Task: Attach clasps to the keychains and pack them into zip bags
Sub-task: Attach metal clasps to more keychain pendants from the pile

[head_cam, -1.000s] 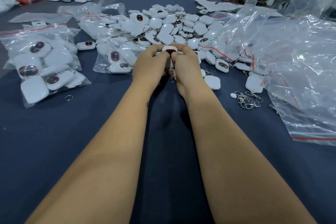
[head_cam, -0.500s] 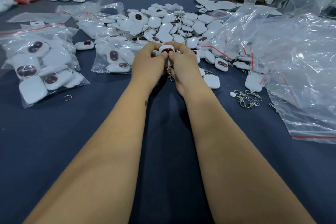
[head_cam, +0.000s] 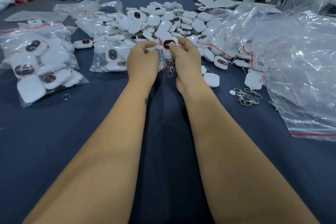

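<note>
Both hands are up over the middle of the counter (head_cam: 54,142): right hand (head_cam: 183,60) has its grip pinched on a white keychain (head_cam: 170,44), clasp (head_cam: 170,73) dangling underneath, and left hand (head_cam: 143,58) has its grip pinching a small clear zip bag (head_cam: 161,54) just left of it. Loose keychain pile (head_cam: 163,20) sits just beyond.

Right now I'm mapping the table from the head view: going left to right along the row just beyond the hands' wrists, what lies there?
Filled zip bag → loose ring → left hand → right hand → clasp pile → empty bags.
</note>
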A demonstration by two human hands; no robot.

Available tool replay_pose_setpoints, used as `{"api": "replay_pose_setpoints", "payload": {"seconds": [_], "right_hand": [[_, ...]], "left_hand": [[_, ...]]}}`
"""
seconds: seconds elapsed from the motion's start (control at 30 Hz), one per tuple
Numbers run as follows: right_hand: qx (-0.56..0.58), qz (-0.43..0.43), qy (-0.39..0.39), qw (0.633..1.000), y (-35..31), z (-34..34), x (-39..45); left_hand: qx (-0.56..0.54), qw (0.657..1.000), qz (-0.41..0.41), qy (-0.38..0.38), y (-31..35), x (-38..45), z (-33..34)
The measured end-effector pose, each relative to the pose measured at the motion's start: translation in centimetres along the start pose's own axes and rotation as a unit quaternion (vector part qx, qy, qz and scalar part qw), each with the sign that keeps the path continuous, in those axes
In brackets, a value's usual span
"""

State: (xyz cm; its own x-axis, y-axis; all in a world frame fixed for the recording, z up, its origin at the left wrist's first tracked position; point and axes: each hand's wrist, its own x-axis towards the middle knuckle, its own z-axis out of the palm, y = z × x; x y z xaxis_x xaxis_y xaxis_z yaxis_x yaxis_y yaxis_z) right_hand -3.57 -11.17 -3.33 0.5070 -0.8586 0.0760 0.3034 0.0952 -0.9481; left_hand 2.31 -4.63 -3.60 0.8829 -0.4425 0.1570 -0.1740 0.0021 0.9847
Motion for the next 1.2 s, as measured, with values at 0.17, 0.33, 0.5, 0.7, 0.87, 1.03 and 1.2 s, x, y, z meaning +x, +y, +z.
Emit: {"api": "replay_pose_setpoints", "payload": {"seconds": [0.17,0.33,0.5,0.7,0.87,1.03,1.2], "right_hand": [[0.11,0.026,0.051,0.992,-0.7,-0.4,0.1],[0.227,0.066,-0.007,0.972,-1.1,-0.3,0.0],[0.024,0.038,0.01,0.999,-0.4,0.2,0.0],[-0.119,-0.024,-0.017,0.992,0.4,0.3,-0.5],[-0.17,-0.03,-0.082,0.982,0.7,0.3,-0.3],[-0.25,-0.005,-0.158,0.955,1.3,1.0,-0.7],[-0.335,-0.114,-0.085,0.932,0.6,0.8,-1.1]], "left_hand": [[0.015,1.0,-0.014,0.008,-0.2,0.1,0.0],[0.026,0.999,0.017,0.007,0.1,0.0,0.0],[0.003,0.998,0.048,0.051,0.5,-0.2,0.0],[0.047,0.983,0.168,0.064,0.9,-1.1,0.2],[0.043,0.971,0.216,0.088,1.1,-1.1,0.0],[0.034,0.972,0.213,0.089,1.1,-1.2,-0.1],[0.049,0.982,0.171,0.069,0.8,-0.6,-0.1]]}}
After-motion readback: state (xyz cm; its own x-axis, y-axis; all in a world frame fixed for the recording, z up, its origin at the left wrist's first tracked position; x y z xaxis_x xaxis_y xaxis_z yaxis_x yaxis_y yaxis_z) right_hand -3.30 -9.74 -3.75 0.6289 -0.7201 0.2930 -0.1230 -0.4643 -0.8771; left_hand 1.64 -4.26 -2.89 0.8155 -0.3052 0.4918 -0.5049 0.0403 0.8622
